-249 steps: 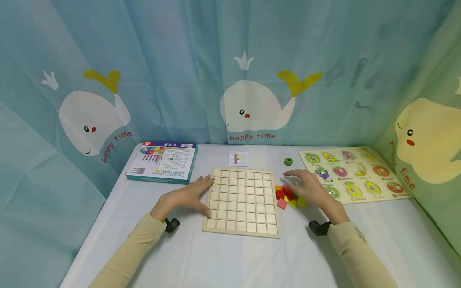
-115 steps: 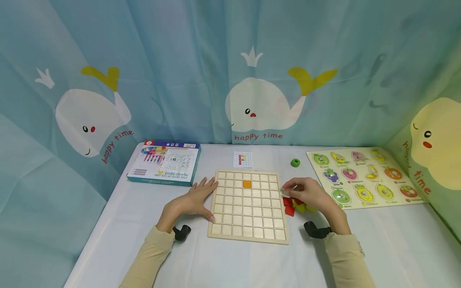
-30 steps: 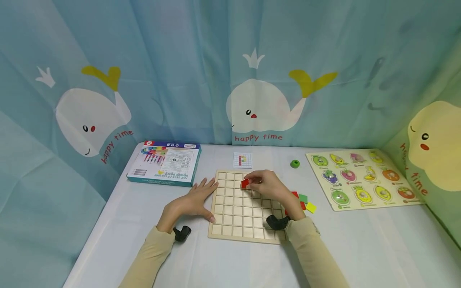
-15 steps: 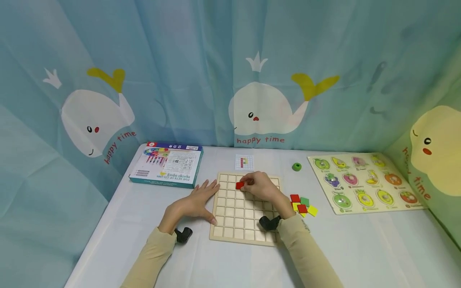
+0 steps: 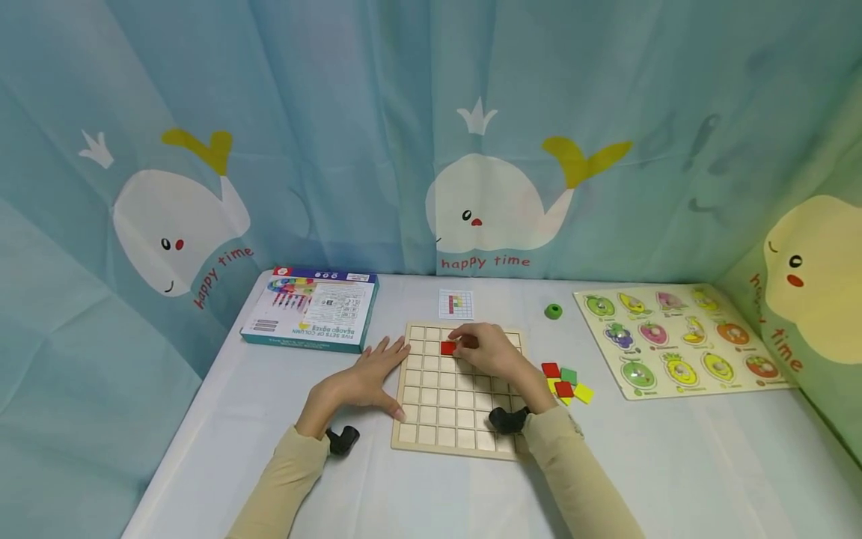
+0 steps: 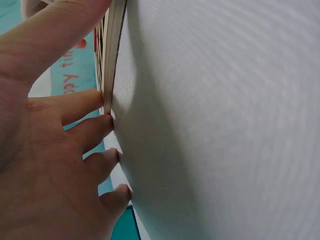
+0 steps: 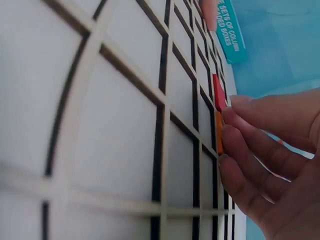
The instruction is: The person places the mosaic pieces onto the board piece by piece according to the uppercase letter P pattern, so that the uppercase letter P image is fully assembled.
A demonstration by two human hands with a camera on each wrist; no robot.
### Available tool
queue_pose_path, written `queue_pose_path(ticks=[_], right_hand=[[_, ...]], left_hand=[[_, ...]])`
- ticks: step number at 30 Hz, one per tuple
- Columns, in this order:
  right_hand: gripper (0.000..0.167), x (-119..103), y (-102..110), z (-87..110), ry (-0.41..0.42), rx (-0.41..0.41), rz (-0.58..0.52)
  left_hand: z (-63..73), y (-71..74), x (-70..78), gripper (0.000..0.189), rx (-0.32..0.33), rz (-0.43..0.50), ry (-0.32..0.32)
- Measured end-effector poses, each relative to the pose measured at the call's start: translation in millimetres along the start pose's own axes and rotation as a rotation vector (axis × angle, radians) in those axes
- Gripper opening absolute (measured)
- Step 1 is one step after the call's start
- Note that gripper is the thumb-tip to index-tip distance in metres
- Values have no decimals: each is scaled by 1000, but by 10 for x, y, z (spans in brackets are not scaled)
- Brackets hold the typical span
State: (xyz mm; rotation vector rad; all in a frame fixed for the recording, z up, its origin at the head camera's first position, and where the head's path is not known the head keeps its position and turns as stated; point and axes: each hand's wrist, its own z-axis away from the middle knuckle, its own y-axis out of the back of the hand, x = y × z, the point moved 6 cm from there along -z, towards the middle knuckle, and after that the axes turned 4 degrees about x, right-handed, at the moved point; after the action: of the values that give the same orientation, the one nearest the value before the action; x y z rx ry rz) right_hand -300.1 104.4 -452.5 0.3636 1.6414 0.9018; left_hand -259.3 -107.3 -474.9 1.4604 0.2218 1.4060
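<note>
The pale wooden grid board (image 5: 427, 415) lies in the middle of the table. My left hand (image 5: 360, 382) is spread, its fingers and thumb resting along the board's left edge; the left wrist view shows fingertips (image 6: 107, 122) at that edge. Over the upper part of the board, my right hand (image 5: 488, 350) has thumb and curled fingers at the right side of a red square tile (image 5: 447, 348), which lies flat in a cell. Beside it, the right wrist view shows an orange tile (image 7: 219, 132), hidden under the hand from above.
Right of the board lie loose tiles: red (image 5: 551, 370), green (image 5: 569, 376) and yellow (image 5: 583, 394) among them. Behind it are a pattern card (image 5: 456, 304) and a green bead (image 5: 553, 311). A boxed bead set (image 5: 310, 311) stands left, a fruit puzzle board (image 5: 673, 344) right.
An orange tile was set on the bare board. My right hand then brought a red tile from the pile to the cell left of it. My left hand stays at the board's edge.
</note>
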Motion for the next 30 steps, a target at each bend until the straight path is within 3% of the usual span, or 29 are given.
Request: queue_pose_path(ticks=[6,22,30], right_hand=[[20,36,61,162,14,21,-35],[21,240,385,591,21,153,-2],[24,381,601,658,-66,183,40]], left_hand=[[13,-1,-5,119,4,-5,-2],[8,21,23,119,4,2,-4],[13,23,19,118,3,10,0]])
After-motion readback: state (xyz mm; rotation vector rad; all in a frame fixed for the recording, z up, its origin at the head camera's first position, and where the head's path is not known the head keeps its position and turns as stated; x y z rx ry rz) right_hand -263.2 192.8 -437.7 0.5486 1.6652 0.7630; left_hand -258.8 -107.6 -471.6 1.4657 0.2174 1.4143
